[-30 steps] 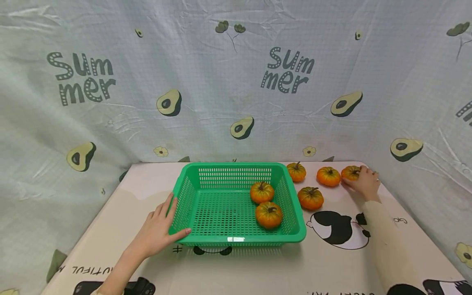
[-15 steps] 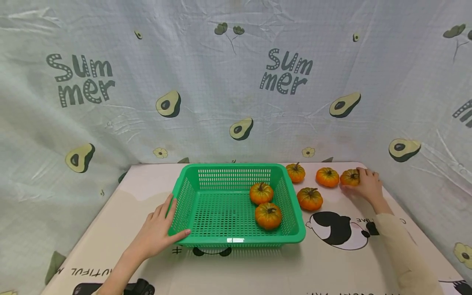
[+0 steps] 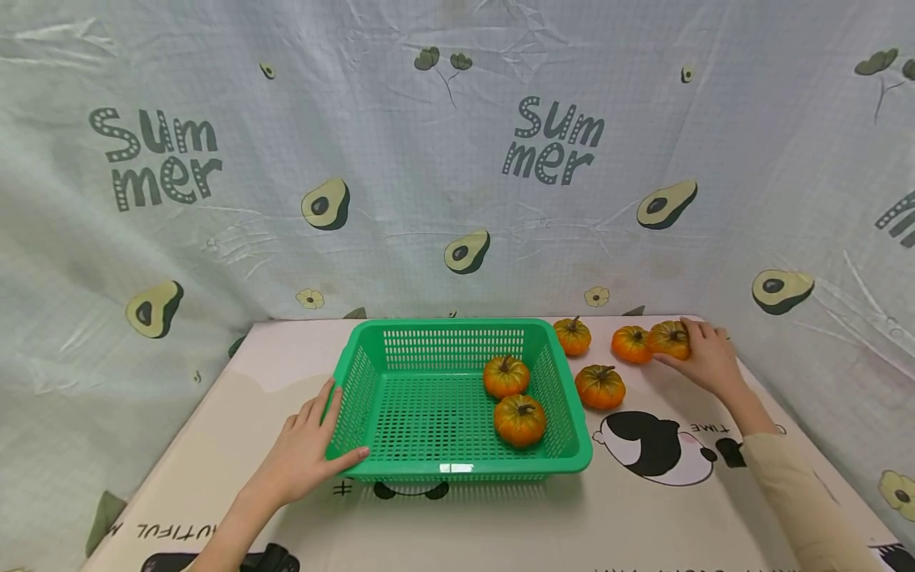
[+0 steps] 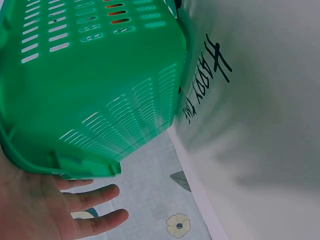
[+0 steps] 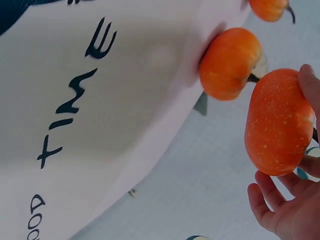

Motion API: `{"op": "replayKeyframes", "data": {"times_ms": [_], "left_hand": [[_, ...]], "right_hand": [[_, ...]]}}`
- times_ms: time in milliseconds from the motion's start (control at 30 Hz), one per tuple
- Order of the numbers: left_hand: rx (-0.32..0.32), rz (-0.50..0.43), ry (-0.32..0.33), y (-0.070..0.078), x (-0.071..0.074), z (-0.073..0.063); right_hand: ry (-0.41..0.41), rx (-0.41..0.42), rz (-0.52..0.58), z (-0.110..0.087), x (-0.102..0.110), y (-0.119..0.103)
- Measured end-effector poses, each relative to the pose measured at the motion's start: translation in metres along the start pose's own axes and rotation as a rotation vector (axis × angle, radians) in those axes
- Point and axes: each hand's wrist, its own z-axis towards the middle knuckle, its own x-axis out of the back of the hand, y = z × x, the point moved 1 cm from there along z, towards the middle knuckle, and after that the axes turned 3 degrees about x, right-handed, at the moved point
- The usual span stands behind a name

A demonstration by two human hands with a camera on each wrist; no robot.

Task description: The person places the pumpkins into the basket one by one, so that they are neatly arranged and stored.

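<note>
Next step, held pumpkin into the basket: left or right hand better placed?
Right, probably: the right hand grips the held pumpkin. The left hand holds no pumpkin; it touches the left side of the basket, on the far side from that pumpkin.

Pale sheet (image 3: 400,127) (avocado-printed) behind a cream tabletop (image 3: 443,528).

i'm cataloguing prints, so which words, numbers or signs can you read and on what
"Sum mer", twice on the backdrop cloth; a third is cut off.
"TIME" on the tabletop.
"OOD" beside it, cut off by the frame.
"HAPPY" (its H resembles "#") on the tabletop, then a blurred word.
"UTIFUL" on the tabletop, its start hidden.
Near-edge tabletop print: cut off, unreadable.
</note>
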Motion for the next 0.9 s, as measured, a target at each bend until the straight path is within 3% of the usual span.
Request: {"op": "replayKeyframes", "data": {"times_ms": [467, 900], "left_hand": [[-0.004, -0.015, 0.014, 0.0, 0.0, -0.001], [0.007, -0.027, 0.0, 0.001, 0.0, -0.001]], "right_hand": [[0.092, 0.109, 0.081, -0.009, -0.001, -0.047], [0.124, 0.294, 0.162, -0.015, -0.006, -0.092]]}}
